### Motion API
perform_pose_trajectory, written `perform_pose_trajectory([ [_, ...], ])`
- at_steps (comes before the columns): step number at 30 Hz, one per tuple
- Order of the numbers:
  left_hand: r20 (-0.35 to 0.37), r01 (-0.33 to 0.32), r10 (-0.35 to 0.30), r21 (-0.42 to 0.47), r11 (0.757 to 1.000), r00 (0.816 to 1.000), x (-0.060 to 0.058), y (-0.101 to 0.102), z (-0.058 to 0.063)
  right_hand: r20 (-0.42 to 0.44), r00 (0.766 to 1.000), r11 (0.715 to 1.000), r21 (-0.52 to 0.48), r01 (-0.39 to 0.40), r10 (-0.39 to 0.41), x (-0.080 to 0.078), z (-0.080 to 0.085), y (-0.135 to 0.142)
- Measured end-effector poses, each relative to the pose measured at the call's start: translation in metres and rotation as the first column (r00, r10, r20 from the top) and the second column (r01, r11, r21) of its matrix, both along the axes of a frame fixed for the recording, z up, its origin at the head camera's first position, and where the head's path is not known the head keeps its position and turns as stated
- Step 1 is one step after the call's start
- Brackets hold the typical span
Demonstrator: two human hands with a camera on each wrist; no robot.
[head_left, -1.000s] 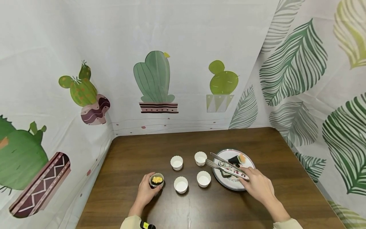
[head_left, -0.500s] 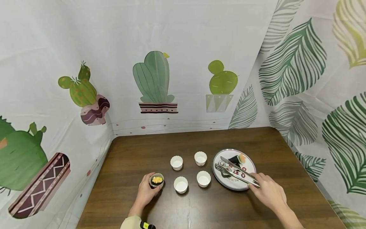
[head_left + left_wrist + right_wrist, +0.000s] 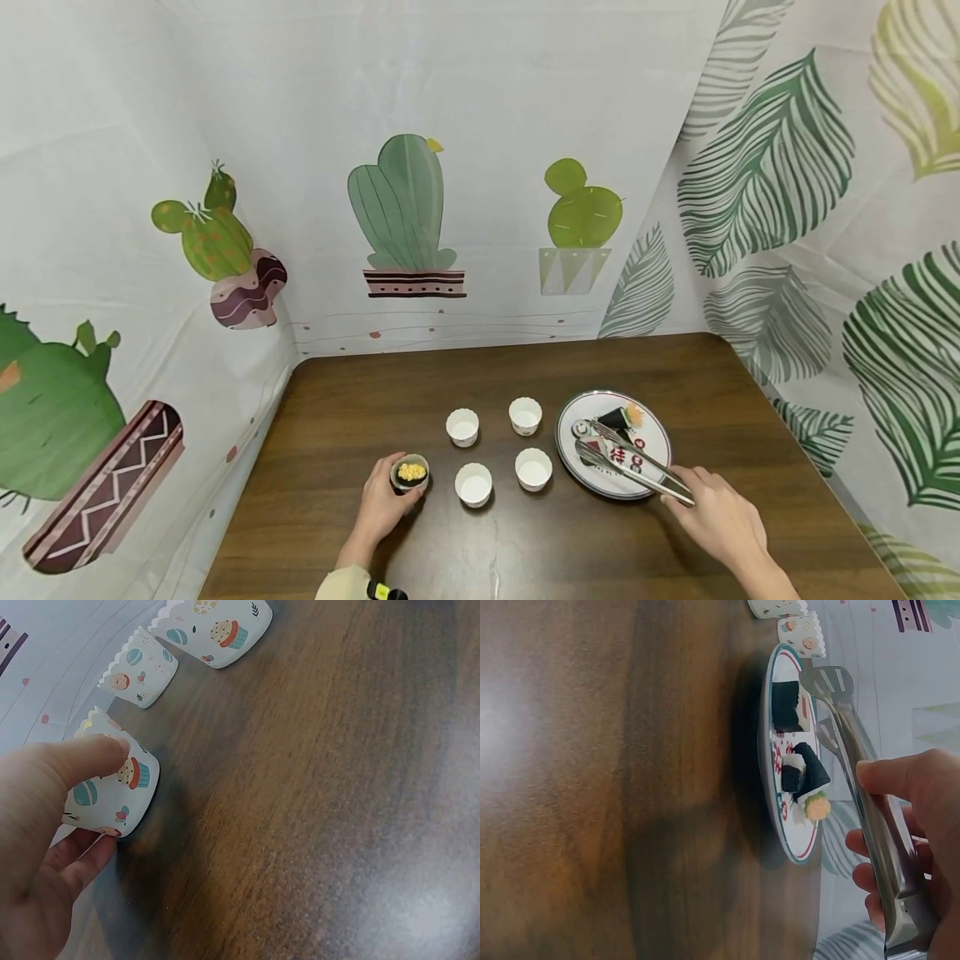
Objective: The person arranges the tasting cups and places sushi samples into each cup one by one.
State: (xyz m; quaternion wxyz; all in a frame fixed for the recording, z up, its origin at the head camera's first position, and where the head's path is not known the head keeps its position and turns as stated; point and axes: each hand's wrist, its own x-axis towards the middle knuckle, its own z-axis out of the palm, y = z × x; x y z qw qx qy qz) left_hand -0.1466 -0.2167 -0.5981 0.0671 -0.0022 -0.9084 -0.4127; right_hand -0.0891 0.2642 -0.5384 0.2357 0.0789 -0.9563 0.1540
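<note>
My left hand (image 3: 381,504) grips a white paper baking cup (image 3: 142,796) printed with cupcakes, thumb on one side and fingers on the other. Inside that cup lies a dark-wrapped sushi piece (image 3: 411,474) with yellow topping. With my right hand (image 3: 720,518) I hold metal tongs (image 3: 853,739), their tips spread over the round plate (image 3: 654,435). On the plate, in the right wrist view, are a seaweed-wrapped block (image 3: 786,706), a small wrapped roll (image 3: 792,778) and a cone-shaped roll (image 3: 810,769) with an orange end. The tongs' tips appear near the block; contact cannot be told.
Four-cornered in layout, several white paper cups stand between my hands: one at front left (image 3: 473,486), one at front right (image 3: 533,470), others behind, left (image 3: 462,427) and right (image 3: 525,416). The brown wooden table (image 3: 360,400) meets a printed cloth wall (image 3: 495,317) at the back.
My right hand has drawn back toward the right and front, bringing the tongs' tips from the plate's left edge to over the block. The left hand and its cup have stayed put.
</note>
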Motion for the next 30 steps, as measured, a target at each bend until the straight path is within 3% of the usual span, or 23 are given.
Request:
perform_pose_trajectory([
  [10,-0.017,-0.008,0.007,-0.01,1.0,1.0,-0.001,0.0,-0.001,-0.034,0.999,1.0,-0.002,-0.004,0.004,0.006,-0.008,0.004],
  [30,-0.03,0.005,-0.006,-0.016,1.0,1.0,-0.002,-0.001,-0.002,0.057,0.997,0.999,0.013,0.044,-0.045,0.014,-0.005,0.009],
])
